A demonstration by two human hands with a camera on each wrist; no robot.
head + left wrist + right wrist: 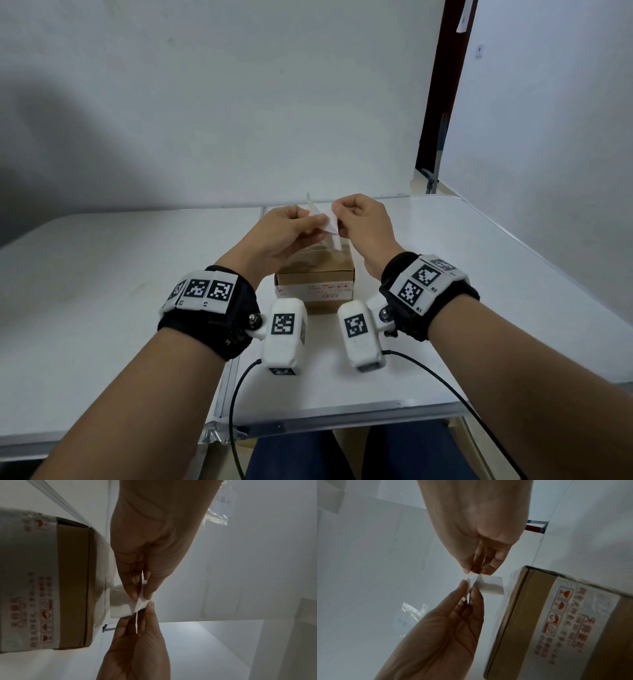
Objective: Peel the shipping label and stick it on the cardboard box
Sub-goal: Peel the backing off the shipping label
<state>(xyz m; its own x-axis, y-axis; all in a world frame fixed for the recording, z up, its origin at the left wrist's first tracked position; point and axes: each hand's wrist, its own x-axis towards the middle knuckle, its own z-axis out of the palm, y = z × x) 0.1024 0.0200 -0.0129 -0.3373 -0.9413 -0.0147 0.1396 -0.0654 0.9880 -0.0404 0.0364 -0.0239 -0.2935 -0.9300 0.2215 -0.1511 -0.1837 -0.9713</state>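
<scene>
A small white shipping label (327,224) is held in the air just above the cardboard box (315,277), which stands on the white table and carries a white tape band with red print. My left hand (317,222) pinches one side of the label between thumb and fingertips. My right hand (337,209) pinches the other side. In the left wrist view the label (123,605) shows two thin layers parting where the left hand (141,596) and right hand (142,609) meet. The right wrist view shows the label (488,586) beside the box (556,622).
The white folding table (479,291) has a seam (236,359) running toward me left of the box. Two black cables (445,383) trail off the near edge. A white wall stands behind, a dark door frame (442,85) at the right. My knees are under the table.
</scene>
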